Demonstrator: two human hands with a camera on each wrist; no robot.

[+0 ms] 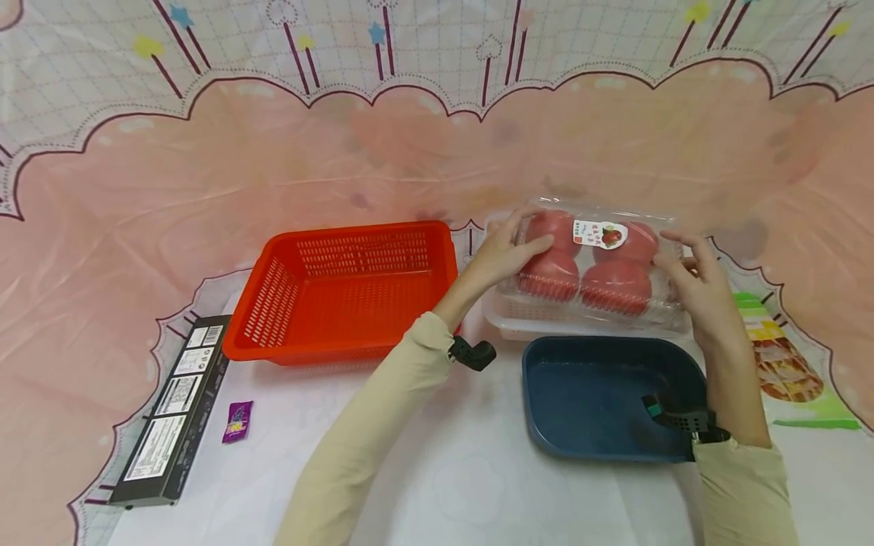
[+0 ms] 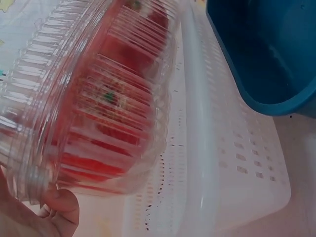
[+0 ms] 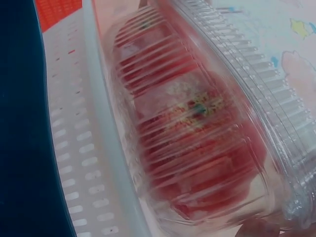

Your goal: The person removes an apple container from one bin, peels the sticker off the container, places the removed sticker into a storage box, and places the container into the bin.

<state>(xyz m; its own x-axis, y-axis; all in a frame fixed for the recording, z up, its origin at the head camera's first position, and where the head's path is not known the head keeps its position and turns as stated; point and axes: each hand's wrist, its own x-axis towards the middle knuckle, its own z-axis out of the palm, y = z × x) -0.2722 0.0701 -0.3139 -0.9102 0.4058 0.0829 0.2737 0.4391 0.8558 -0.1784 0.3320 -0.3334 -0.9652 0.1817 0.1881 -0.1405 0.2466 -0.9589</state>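
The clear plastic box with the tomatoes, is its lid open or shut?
Shut. The lid of the clear box lies flat over four tomatoes, its label on top; both hands grip its ends above the white basket.

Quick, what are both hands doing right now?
Left hand: grips the left end of the clear tomato box.
Right hand: grips its right end.

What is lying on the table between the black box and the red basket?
In the head view, a small purple packet lies between the black box and the red basket, nearer the box, touching neither.
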